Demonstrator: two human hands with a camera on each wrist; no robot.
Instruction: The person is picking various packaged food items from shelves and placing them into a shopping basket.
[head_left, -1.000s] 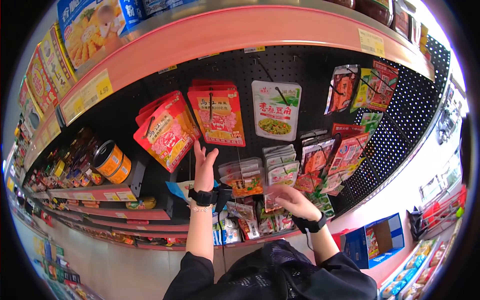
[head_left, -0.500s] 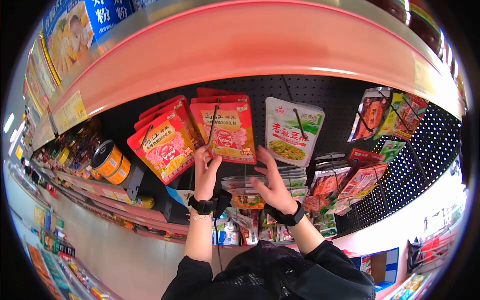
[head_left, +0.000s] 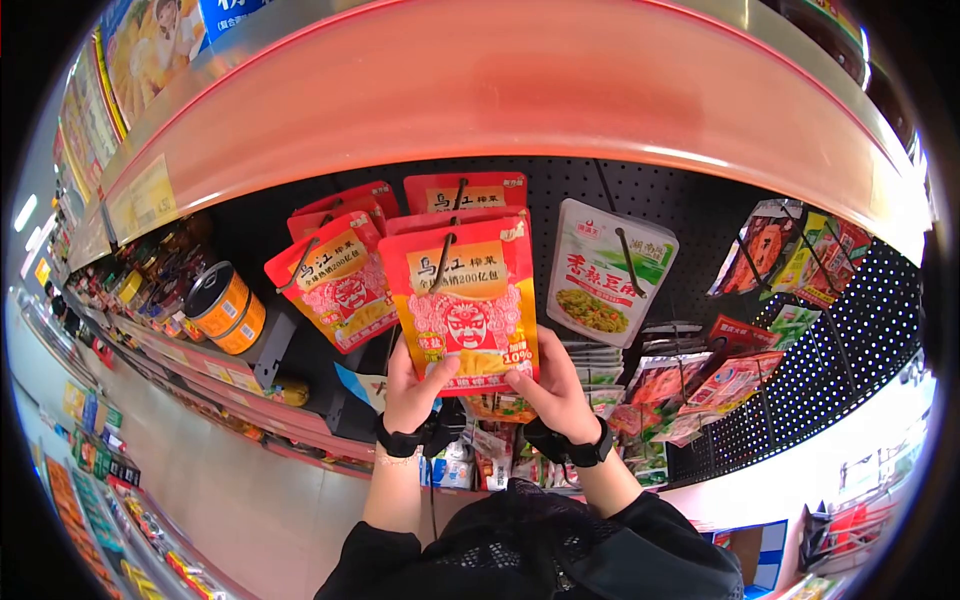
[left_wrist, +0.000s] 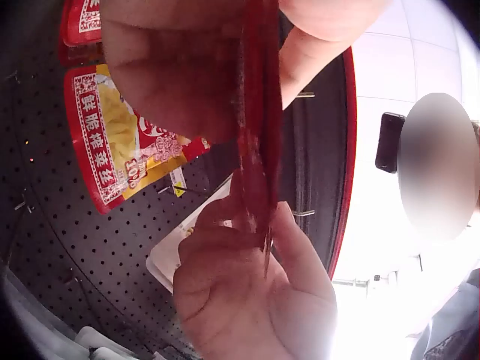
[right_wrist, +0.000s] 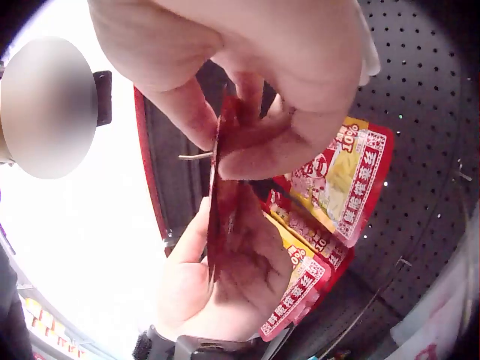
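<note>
Side packets [head_left: 342, 285]: hung at a tilt, left of the held packet [head_left: 462, 312].
Left hand [head_left: 408, 394]: raised from below; lower left of the held packet pinched, thumb in front, fingers behind.
Held packet: borne between both hands; a hook [head_left: 442, 263] is seen across its upper part.
Right hand [head_left: 560, 398]: raised; lower right pinched, thumb in front.
White packet [head_left: 612, 272]: hung, tilted.

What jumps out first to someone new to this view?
The red-and-yellow packet with the printed face, front and centre, its lower edge pinched between the left hand and right hand. Next, the broad orange-pink shelf edge arching above it, then the pale green-and-white packet hanging just to its right.
</note>
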